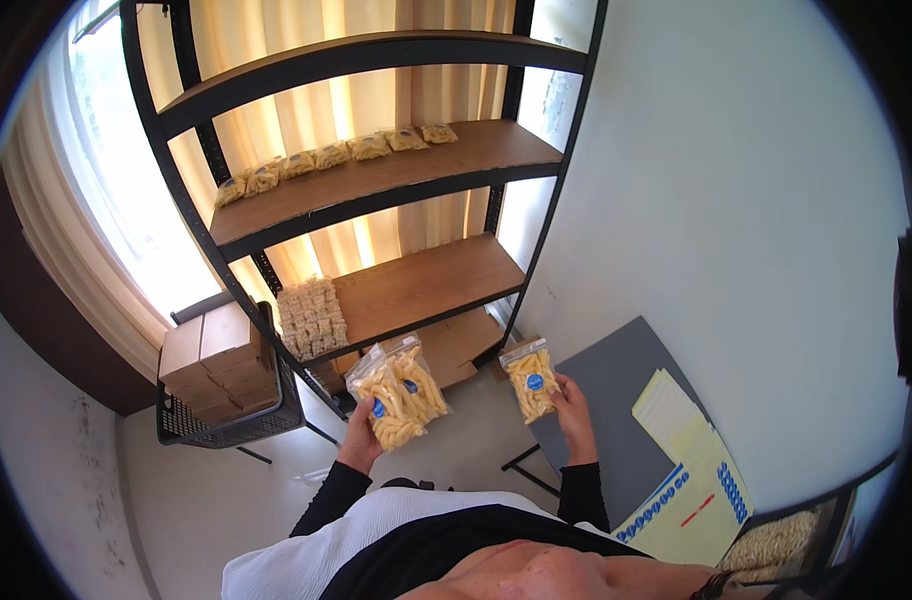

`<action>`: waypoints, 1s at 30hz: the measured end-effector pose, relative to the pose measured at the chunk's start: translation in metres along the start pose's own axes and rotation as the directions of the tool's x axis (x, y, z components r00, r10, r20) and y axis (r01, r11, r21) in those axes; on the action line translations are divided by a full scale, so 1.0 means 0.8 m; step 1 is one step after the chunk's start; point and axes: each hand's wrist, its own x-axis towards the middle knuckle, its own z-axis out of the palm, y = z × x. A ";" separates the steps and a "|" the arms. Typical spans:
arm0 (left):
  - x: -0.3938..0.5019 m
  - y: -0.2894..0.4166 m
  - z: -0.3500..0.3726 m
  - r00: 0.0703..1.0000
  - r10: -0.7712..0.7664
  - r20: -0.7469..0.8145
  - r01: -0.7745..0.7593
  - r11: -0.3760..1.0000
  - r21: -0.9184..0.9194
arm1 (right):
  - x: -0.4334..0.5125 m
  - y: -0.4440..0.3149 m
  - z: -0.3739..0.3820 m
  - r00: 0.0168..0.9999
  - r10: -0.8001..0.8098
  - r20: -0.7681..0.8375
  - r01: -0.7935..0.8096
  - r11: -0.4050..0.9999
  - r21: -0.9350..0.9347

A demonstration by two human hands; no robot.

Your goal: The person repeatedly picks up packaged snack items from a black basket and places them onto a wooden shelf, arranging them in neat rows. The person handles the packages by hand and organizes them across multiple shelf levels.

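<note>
Two clear zip-top bags of pale yellow stick snacks [393,401], each with a round blue label, are gripped by my left hand [361,439] at their lower left side. They overlap, one partly behind the other. A third bag of the same kind [529,382] is held upright by its right edge in my right hand [573,412]. Beyond both hands stands a black metal shelving rack with brown boards. Its middle shelf [486,150] carries a row of several similar bags [333,154] along the back.
A block of small packed snacks [311,319] sits at the left of the lower shelf [433,281]. At left, a black crate [223,435] holds cardboard boxes [208,349]. To the right is a grey table [606,375] with yellow sheets and blue stickers [696,487].
</note>
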 end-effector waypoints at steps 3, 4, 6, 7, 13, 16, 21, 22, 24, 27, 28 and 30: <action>0.030 0.041 -0.012 0.993 0.030 0.114 -0.029 0.999 -0.015 | 0.075 -0.028 0.037 0.997 -0.069 0.025 0.070 0.996 -0.052; 0.038 0.053 -0.010 0.991 0.057 0.123 -0.057 0.998 -0.002 | 0.102 -0.030 0.043 0.994 -0.107 0.031 0.109 0.991 -0.071; 0.064 0.077 -0.020 0.982 0.142 0.126 -0.149 0.988 0.049 | 0.155 -0.050 0.057 0.984 -0.175 0.037 0.178 0.976 -0.122; 0.076 0.092 -0.028 0.972 0.194 0.133 -0.207 0.974 0.091 | 0.179 -0.075 0.072 0.979 -0.199 0.043 0.203 0.967 -0.152; 0.166 0.187 -0.032 0.904 0.396 0.161 -0.416 0.901 0.125 | 0.315 -0.172 0.134 0.936 -0.348 0.047 0.350 0.935 -0.055; 0.197 0.229 -0.004 0.870 0.455 0.192 -0.476 0.876 0.082 | 0.375 -0.222 0.161 0.910 -0.413 0.038 0.415 0.904 -0.103; 0.245 0.286 -0.022 0.784 0.478 0.396 -0.545 0.836 0.070 | 0.470 -0.269 0.206 0.855 -0.517 -0.037 0.512 0.853 -0.097; 0.254 0.296 -0.027 0.786 0.443 0.431 -0.528 0.844 0.095 | 0.493 -0.271 0.212 0.847 -0.528 -0.060 0.520 0.846 -0.118; 0.264 0.300 -0.025 0.800 0.440 0.407 -0.515 0.852 0.092 | 0.541 -0.270 0.212 0.831 -0.553 -0.058 0.522 0.812 -0.261; 0.263 0.303 -0.021 0.820 0.432 0.375 -0.487 0.871 0.063 | 0.623 -0.266 0.200 0.819 -0.572 -0.043 0.505 0.754 -0.420; 0.267 0.307 -0.029 0.799 0.433 0.419 -0.492 0.869 0.041 | 0.649 -0.271 0.203 0.813 -0.582 -0.029 0.505 0.730 -0.461; 0.272 0.312 -0.039 0.754 0.458 0.471 -0.517 0.856 -0.003 | 0.689 -0.276 0.211 0.868 -0.496 -0.017 0.443 0.791 -0.423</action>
